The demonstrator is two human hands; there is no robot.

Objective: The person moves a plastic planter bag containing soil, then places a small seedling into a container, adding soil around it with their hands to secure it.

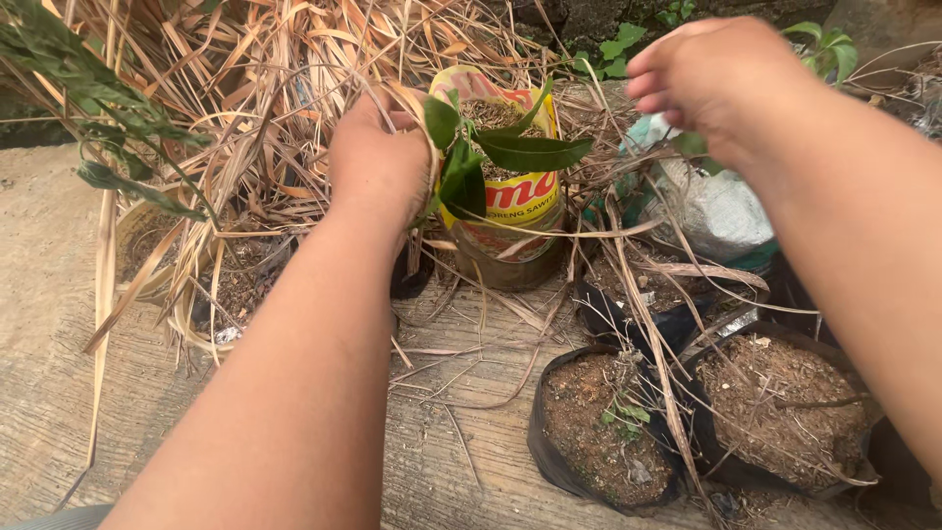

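My left hand (378,162) is curled closed on the rim of the yellow pouch (505,196) just to its right, the seedling (491,157) inside leaning over my knuckles. My right hand (721,83) hovers loosely bent, farther right; whether it holds anything I cannot tell. A hard tug could tip the pouch and spill soil or snap leaves. Dry grass (265,88) hides my left fingertips.

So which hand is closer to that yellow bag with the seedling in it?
The left hand is nearer, right against the yellow bag on its left side. The right hand is raised off to its right, apart.
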